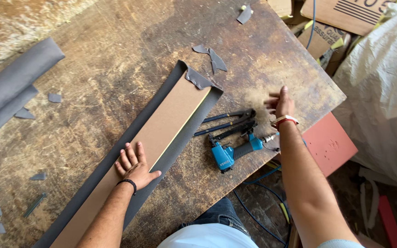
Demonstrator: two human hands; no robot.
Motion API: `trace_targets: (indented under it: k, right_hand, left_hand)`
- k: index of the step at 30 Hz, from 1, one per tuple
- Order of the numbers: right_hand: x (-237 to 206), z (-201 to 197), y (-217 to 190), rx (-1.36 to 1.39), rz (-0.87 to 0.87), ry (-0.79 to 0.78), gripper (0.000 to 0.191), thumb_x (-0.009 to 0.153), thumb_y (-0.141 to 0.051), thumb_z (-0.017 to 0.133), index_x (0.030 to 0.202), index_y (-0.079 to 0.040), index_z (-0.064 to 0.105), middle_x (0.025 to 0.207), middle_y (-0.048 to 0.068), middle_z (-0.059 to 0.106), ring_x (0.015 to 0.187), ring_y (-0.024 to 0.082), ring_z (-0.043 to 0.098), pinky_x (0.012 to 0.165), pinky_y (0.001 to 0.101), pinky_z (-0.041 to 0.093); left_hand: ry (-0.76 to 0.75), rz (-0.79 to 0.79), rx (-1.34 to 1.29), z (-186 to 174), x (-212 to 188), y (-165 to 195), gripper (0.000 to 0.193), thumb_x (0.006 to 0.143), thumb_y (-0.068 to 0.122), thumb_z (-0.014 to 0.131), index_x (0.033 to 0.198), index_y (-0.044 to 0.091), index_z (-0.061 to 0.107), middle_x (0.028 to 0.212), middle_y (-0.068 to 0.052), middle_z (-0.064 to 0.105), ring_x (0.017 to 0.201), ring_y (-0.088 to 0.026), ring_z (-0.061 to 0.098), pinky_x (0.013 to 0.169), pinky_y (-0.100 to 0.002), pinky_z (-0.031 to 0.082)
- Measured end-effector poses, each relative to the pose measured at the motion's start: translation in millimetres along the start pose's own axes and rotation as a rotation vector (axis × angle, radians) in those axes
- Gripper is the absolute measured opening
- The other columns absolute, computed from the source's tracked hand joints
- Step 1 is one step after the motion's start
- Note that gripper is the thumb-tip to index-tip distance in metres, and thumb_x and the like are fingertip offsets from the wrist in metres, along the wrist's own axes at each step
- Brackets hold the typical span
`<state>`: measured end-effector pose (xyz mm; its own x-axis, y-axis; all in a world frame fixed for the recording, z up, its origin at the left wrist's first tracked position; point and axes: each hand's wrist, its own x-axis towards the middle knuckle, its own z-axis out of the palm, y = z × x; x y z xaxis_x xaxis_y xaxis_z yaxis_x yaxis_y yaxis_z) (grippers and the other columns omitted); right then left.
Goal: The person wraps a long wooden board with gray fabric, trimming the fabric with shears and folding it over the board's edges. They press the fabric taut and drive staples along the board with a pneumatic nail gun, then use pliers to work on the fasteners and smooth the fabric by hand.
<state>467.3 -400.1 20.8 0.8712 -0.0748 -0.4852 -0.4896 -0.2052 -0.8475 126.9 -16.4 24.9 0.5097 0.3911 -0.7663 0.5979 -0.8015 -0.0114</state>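
A long, flat strip of brown fibreboard (155,142) is laid diagonally on a wider band of dark grey fabric (161,98), whose edges show on both long sides and whose far corner is folded over the strip's end. Both are borne by a worn, scratched wooden worktable (111,50) with a stained, rough surface. The left hand (134,167) is pressed flat on the strip, fingers spread and fully open, with nothing gripped; a black band is worn at its wrist. The right hand (281,105) is held out over the table's right edge, beyond the tools, its fingers blurred; whether anything is held there cannot be told. A red and white band is worn at that wrist.

Just right of the fabric, a blue pneumatic staple gun (235,151) with a black grip is lain on its side, and dark metal pliers with blue handles (228,121) are lain just beside it, between the fabric and the right hand. Small grey fabric offcuts (212,57) are scattered on the table beyond the strip's end and along the left side. A roll of the same grey fabric (12,85) is seen at the left edge. Off the table to the right, a red flat board (329,142), a bulky white plastic sack (382,92) and brown cardboard boxes (341,16) are seen.
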Motion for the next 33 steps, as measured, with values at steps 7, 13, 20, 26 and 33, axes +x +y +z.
trace_targets:
  k: [7,13,20,26,33]
  right_hand:
    - [-19,-71,38,-0.472,-0.154,0.115,0.068,0.106,-0.06,0.04,0.115,-0.005,0.079,0.11,0.013,0.076,0.108,0.028,0.068,0.101,0.0428,0.048]
    - [-73,-32,57,-0.359,-0.202,0.125,0.044,0.099,-0.046,0.054,0.119,-0.013,0.076,0.121,0.008,0.074,0.113,0.025,0.069,0.102,0.0429,0.052]
    - [-153,46,86,-0.879,-1.062,-0.253,0.036,0.081,-0.03,0.077,0.111,-0.009,0.076,0.125,0.012,0.071,0.118,0.032,0.061,0.101,0.0494,0.045]
    - [-115,92,72,-0.961,-0.746,-0.189,0.036,0.088,-0.026,0.073,0.124,-0.024,0.074,0.128,0.004,0.067,0.123,0.027,0.059,0.106,0.0412,0.049]
    - [-81,144,24,-1.306,-0.606,-0.45,0.07,0.069,-0.031,0.089,0.133,-0.028,0.063,0.133,0.009,0.054,0.129,0.033,0.047,0.102,0.0485,0.044]
  left_hand:
    - [0.065,0.017,0.04,15,5,-2,0.145,0.078,0.062,0.08,0.158,0.018,-0.033,0.163,-0.027,-0.037,0.153,-0.044,-0.03,0.12,-0.066,-0.009]
    - [0.089,0.023,0.032,14,3,-3,0.144,0.078,0.06,0.081,0.158,0.018,-0.032,0.163,-0.027,-0.037,0.153,-0.045,-0.029,0.12,-0.066,-0.009]
    - [0.299,-0.006,-0.072,10,-5,4,0.126,0.079,0.057,0.08,0.163,0.025,-0.008,0.171,-0.017,-0.014,0.157,-0.038,-0.012,0.123,-0.061,-0.001]
    - [0.491,-0.093,-0.151,1,-14,-5,0.123,0.064,0.054,0.091,0.161,0.031,0.019,0.162,-0.014,0.029,0.151,-0.031,0.027,0.122,-0.055,0.021]
    - [0.493,-0.171,-0.127,2,-35,-31,0.123,0.06,0.054,0.096,0.158,0.032,0.024,0.155,-0.013,0.039,0.146,-0.03,0.035,0.119,-0.057,0.025]
